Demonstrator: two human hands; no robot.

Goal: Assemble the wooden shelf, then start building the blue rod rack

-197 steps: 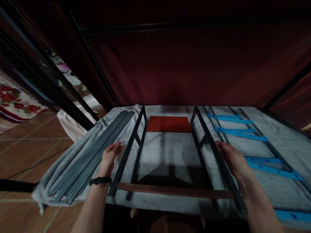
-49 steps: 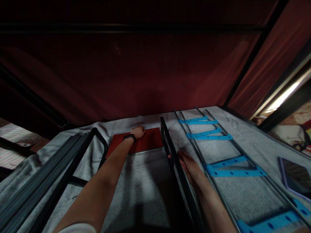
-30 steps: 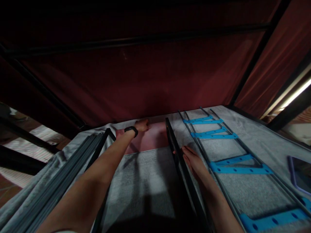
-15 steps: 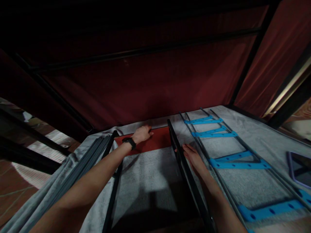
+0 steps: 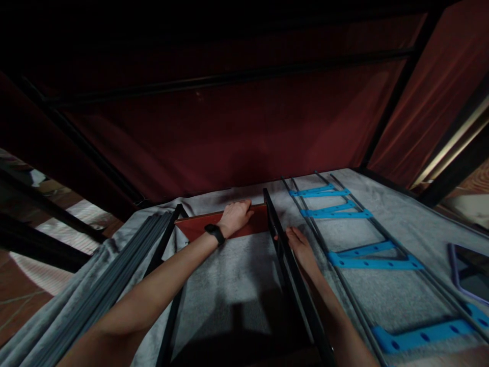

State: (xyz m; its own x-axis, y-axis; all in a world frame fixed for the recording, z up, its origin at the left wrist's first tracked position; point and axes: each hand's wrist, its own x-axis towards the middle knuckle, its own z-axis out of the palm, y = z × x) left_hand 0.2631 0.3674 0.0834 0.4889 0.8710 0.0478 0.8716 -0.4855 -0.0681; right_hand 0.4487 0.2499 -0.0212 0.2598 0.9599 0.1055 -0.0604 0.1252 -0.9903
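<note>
A reddish-brown board spans the far end between two black frame sides. My left hand, with a black band at the wrist, is closed over the board's top edge near its right part; its fingertips are partly hidden. The right black frame side stands on edge, and my right hand grips it from its outer side, a fingertip showing on the inner face. On the left, the other black frame side leans away slightly, and the board's left end stands apart from its inner face.
Grey cloth covers the surface. Long grey rods lie bundled at left. At right, blue drilled brackets join several thin rods. A phone lies at far right. Dark red fabric on black bars closes off the back.
My left hand has moved right along the board's top edge. The board's left end has tipped, and the left frame side leans outward more. My right hand stays in place.
</note>
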